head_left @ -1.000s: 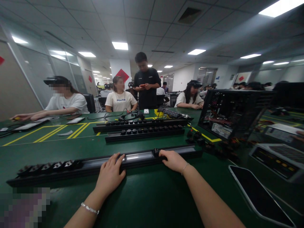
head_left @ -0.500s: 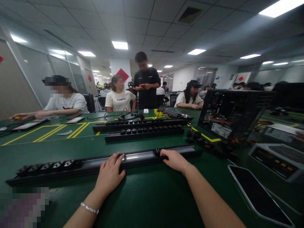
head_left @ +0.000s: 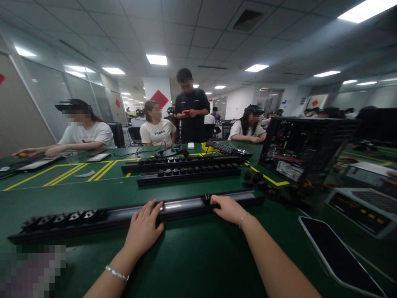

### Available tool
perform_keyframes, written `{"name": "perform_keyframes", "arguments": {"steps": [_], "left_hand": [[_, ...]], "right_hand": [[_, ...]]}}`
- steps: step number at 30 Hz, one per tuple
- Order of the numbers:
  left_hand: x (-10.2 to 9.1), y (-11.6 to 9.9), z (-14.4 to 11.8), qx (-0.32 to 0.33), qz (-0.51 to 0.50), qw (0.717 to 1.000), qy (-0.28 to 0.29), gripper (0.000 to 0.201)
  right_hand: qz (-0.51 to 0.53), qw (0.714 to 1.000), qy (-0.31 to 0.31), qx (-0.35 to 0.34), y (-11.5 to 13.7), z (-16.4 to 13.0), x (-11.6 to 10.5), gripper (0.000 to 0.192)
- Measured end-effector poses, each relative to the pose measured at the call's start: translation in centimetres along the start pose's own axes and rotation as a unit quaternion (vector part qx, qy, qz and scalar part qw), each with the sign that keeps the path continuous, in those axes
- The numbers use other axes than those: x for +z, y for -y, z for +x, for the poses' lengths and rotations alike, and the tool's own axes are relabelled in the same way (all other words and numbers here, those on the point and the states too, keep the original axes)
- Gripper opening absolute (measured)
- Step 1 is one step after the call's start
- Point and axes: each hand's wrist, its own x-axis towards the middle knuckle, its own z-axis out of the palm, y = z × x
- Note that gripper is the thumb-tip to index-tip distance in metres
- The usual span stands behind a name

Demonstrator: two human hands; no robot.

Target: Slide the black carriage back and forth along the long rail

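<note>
Long black power strip lying across the green tabletop, its middle a glossy grey channel, black socket modules clustered at its left end. Left hand rests flat, fingers spread, on the channel; right hand pinches a small black module seated in it.

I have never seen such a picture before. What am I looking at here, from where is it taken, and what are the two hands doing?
The camera sits on a person's head, looking forward and down, so you see their own bare arms. Both hands rest on a long black power strip lying on a green table. The left hand lies flat on its middle; the right hand touches a small black plug on it. Two similar strips lie farther back, a phone lies at the right, and an open computer case stands behind. Other people work across the table.
</note>
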Motion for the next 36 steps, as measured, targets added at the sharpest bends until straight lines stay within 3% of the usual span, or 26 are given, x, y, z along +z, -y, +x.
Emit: {"name": "perform_keyframes", "arguments": {"steps": [36], "left_hand": [[-0.2,-0.2,0.0,-0.005,0.003,1.000,0.000,0.056]], "right_hand": [[0.010,1.000,-0.011,0.002,-1.6,-0.6,-0.7,0.024]]}}
